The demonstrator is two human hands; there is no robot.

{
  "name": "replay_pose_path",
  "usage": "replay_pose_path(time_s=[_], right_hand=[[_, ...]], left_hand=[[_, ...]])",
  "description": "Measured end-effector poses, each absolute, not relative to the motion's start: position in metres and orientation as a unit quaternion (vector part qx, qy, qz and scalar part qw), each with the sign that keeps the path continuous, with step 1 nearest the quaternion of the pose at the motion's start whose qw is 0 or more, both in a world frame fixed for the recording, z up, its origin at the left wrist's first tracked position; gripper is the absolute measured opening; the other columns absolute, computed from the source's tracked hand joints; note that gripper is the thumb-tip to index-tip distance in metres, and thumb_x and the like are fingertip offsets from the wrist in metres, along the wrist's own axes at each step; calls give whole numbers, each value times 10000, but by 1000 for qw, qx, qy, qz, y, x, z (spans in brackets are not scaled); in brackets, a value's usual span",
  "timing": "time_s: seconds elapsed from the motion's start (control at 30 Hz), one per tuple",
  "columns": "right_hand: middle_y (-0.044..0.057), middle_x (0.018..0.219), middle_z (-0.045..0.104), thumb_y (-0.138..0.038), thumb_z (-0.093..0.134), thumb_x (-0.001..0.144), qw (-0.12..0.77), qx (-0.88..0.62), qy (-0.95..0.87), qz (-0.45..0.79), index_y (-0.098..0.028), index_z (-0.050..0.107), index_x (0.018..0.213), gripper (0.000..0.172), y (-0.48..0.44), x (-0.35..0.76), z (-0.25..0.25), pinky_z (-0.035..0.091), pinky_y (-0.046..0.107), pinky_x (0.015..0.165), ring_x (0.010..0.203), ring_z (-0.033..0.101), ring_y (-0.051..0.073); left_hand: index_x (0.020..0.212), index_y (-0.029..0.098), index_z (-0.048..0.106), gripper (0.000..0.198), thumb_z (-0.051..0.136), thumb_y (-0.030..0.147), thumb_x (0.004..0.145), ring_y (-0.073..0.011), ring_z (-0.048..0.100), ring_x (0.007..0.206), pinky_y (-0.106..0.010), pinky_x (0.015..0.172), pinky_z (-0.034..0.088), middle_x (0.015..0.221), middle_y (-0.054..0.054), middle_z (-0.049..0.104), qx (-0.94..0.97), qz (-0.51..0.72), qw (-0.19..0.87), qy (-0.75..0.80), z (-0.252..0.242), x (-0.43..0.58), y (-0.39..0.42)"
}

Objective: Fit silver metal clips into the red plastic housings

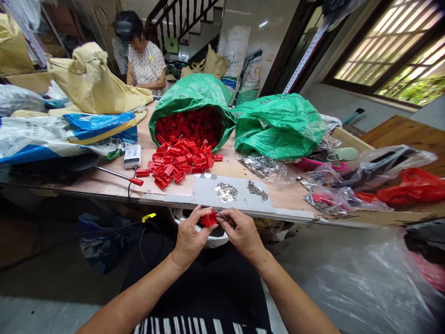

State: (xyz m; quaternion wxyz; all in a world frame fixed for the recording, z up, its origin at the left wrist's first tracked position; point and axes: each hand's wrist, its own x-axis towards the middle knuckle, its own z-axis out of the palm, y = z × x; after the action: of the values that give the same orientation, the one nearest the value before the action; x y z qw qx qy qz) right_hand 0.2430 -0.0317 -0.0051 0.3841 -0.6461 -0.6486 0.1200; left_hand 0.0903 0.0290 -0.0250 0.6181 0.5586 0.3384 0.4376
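Observation:
My left hand [191,234] pinches a small red plastic housing [209,218] between thumb and fingers, just in front of the table edge. Gripped in my right hand [245,234] is a thin dark-tipped hand tool [221,215], its tip against or very close to the housing; its exact kind is mostly hidden by my fingers. Beyond my hands, a grey sheet [239,185] bears a heap of shiny small metal pieces [226,191] and a smaller heap of duller metal pieces [257,190]. Many more red housings [181,160] spill across the table.
An open green sack [194,88] holds red housings; a second green sack [278,125] lies beside it. A red-handled rod [118,175] and a white power bank [132,155] lie left. Plastic bags [392,162] crowd the right. A person [148,65] sits across the table.

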Motion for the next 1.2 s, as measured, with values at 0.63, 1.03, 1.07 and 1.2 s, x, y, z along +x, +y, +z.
replay_pose_path(time_s=[0.63,1.03,1.07,1.2], right_hand=[[27,811,559,-424,546,863,490,-598,-517,367,-164,616,930,278,-32,255,-2,397,252,656,715,503,131],[-38,678,419,-430,659,771,440,-591,-515,439,-170,468,780,323,-21,251,-8,298,221,568,611,341,88],[-43,670,398,-437,662,769,438,-582,-515,452,-174,451,773,337,-21,251,-9,285,218,553,600,323,85],[-46,675,383,-448,662,770,444,-562,-500,486,-182,415,773,363,-22,250,-16,268,212,532,589,310,80]], left_hand=[[1089,245,596,324,691,280,782,-197,584,1150,-341,976,486,1122,-34,678,694,477,435,320,-48,87,25],[1096,229,574,334,674,158,785,-171,606,1116,-317,992,482,1104,-34,689,760,495,337,253,-41,86,20],[1099,226,571,342,669,140,783,-168,609,1107,-312,984,486,1105,-37,687,764,497,329,247,-42,86,19],[1099,221,570,355,660,104,776,-166,625,1067,-303,949,504,1097,-44,684,773,486,325,244,-46,87,16]])
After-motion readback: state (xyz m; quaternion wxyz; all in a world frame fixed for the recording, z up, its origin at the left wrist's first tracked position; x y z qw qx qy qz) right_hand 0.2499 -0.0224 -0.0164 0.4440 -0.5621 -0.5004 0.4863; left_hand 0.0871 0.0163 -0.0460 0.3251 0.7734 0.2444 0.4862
